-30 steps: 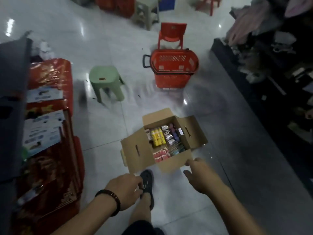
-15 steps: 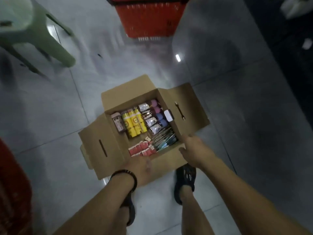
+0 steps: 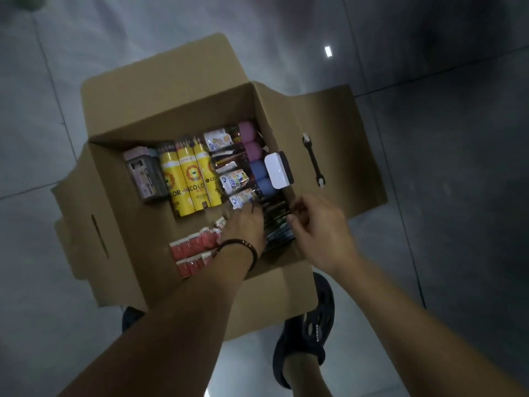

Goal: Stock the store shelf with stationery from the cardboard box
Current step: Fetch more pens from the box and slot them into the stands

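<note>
Plain brown box (image 3: 177,90), with a black spanner-shaped mark (image 3: 313,159) on its 3 o'clock flap. Inside are three yellow tubes (image 3: 183,179) with a lion print and black lettering. A pale pink-grey case (image 3: 146,173) lies at their 9 o'clock and red, white-edged packs (image 3: 189,245) at 6 o'clock. Pink rolls (image 3: 247,131) at 1 o'clock, blue rolls (image 3: 256,170) and a white card (image 3: 275,170) at 3 o'clock. Grey tiled floor (image 3: 429,196), black sandal (image 3: 309,333), dark bracelet (image 3: 243,245)

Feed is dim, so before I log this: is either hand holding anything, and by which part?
The left hand and right hand both reach the dark packs in the box; whether either grips them cannot be told.
</note>
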`<state>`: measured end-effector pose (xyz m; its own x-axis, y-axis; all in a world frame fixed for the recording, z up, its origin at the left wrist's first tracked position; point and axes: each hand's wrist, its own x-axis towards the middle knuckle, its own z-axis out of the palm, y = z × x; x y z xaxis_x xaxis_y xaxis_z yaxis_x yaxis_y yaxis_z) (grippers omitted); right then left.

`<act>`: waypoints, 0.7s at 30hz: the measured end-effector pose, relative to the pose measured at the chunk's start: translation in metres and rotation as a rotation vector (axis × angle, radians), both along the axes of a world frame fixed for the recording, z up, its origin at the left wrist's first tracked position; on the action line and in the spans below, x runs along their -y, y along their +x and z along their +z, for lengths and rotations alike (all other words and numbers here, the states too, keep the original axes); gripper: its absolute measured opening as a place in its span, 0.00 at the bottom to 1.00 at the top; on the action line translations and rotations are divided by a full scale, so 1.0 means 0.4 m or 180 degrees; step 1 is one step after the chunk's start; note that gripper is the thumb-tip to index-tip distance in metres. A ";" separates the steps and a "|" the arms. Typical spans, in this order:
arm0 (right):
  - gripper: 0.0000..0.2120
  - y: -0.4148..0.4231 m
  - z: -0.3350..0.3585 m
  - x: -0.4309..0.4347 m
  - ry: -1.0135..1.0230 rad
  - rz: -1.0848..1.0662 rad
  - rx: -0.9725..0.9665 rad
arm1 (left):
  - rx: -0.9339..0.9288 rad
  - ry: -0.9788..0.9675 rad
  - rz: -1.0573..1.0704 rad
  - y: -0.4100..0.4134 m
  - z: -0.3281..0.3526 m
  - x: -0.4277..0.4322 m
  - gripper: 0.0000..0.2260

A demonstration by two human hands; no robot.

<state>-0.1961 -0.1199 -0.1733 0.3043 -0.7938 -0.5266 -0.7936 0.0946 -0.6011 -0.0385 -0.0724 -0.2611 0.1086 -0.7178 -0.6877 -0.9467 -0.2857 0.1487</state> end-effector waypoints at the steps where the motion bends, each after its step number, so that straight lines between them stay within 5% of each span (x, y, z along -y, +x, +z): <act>1: 0.05 -0.011 -0.009 -0.005 -0.0083 -0.0061 0.0058 | -0.0012 -0.0065 0.0086 -0.012 -0.014 -0.012 0.29; 8: 0.08 -0.032 -0.029 -0.036 -0.0131 -0.0216 0.0212 | 0.0174 -0.0225 0.0242 -0.027 -0.092 -0.031 0.26; 12: 0.08 -0.036 -0.027 -0.035 -0.0108 -0.0217 0.0208 | 0.0382 -0.0034 -0.0184 -0.025 -0.085 -0.019 0.16; 16: 0.07 -0.029 -0.022 -0.033 -0.0097 -0.0243 0.0183 | 0.0489 0.0215 -0.0604 -0.030 -0.069 -0.007 0.17; 21: 0.06 -0.024 -0.012 -0.030 -0.0079 -0.0262 0.0136 | -0.0211 0.0225 -0.0081 0.006 -0.097 -0.035 0.17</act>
